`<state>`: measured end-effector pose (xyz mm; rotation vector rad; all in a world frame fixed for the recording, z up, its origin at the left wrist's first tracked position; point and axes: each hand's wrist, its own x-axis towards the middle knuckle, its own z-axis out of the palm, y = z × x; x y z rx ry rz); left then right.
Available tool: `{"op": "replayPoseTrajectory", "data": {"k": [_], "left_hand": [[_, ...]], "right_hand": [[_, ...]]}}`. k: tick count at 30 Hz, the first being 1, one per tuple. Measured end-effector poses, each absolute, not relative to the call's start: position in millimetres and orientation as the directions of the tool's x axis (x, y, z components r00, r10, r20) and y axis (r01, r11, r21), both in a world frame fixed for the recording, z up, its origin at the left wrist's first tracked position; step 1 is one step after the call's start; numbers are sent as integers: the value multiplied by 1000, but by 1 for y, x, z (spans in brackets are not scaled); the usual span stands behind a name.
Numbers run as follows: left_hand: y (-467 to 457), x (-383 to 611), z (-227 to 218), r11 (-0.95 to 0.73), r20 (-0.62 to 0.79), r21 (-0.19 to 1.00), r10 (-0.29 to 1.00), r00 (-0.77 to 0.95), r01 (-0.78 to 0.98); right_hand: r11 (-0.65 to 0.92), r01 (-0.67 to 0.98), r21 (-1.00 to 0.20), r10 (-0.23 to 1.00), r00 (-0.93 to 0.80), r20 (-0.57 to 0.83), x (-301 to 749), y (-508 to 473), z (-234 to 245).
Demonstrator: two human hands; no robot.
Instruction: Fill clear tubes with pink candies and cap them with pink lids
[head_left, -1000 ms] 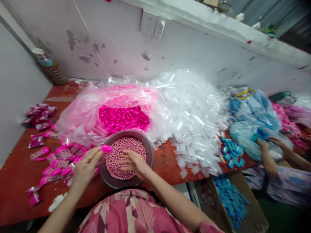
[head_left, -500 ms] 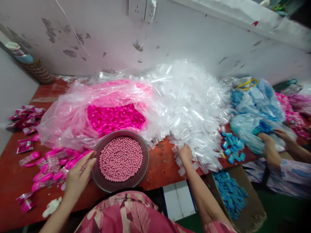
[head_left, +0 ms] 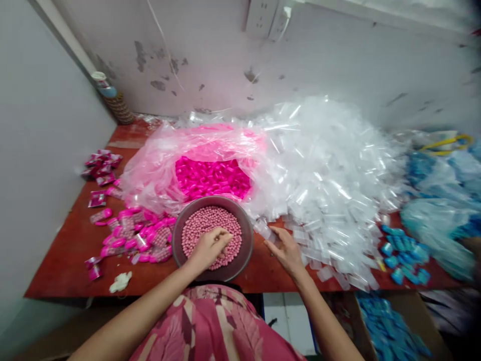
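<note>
My left hand (head_left: 211, 246) is in the dark bowl (head_left: 246, 253), its fingers curled into the small round pink beads (head_left: 203, 218); the fingertips are partly hidden. Right of the bowl, my right hand (head_left: 288, 253) pinches a clear plastic container (head_left: 265, 230) between thumb and fingers. A big heap of similar clear containers (head_left: 323, 175) spreads behind and beside that hand. Behind the bowl lies an open plastic bag (head_left: 150, 175) of bright pink caps (head_left: 212, 175). Bead-filled containers with pink caps (head_left: 141, 235) are piled left of the bowl.
Shiny dark-pink packets (head_left: 103, 165) lie at the left of the red table (head_left: 63, 265), and a crumpled white piece (head_left: 121, 282) near its front edge. Blue pieces (head_left: 404, 253) and bluish bags (head_left: 432, 225) are at the right. A box of blue items (head_left: 391, 326) stands below.
My left hand has moved right, from beside the capped containers into the bowl of beads. My right hand has drawn back from the clear heap with a container. The view has swung left.
</note>
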<state>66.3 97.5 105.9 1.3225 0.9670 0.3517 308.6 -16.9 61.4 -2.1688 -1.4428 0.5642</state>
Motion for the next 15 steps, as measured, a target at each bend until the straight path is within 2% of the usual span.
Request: {"op": "replayPoseTrajectory", "data": {"k": [3,5,9,15], "left_hand": [[97,75,109,294,-387,922,707,591,252],[98,73,109,316,-378,926,729,571,208],[100,58,112,329,-365,930,786,499,161],[124,9,118,376,-380,924,877,293,71]], "right_hand": [[57,768,-637,991,32,126,267,0,87],[168,766,-621,983,-85,162,248,10,98],[240,785,-571,971,-195,139,228,23,101],[214,846,-488,976,-208,67,237,24,89]]}}
